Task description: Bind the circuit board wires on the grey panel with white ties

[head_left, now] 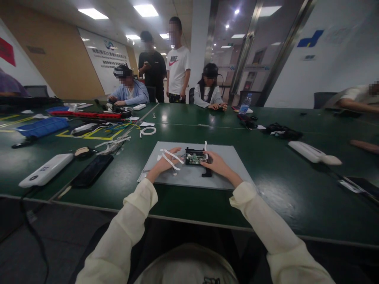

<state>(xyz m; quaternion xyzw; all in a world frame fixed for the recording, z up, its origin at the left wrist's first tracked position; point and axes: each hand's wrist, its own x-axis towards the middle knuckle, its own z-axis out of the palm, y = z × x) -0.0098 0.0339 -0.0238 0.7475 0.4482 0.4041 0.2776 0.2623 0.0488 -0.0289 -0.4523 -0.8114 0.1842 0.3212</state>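
On a grey mat in front of me lies a black housing with a green circuit board in it. My right hand grips the housing's right edge, thumb at the front and fingers behind. A narrow white strip sticks up by its fingertips. My left hand is to the left of the housing, fingers stretched towards it and apart. White strips lie across that hand; whether they stick to it I cannot tell. A black bracket-like part shows below my right hand.
Left on the green table are a white power bank, a black phone, a blue tray and a white tape ring. A white device lies right. Several people are across the table.
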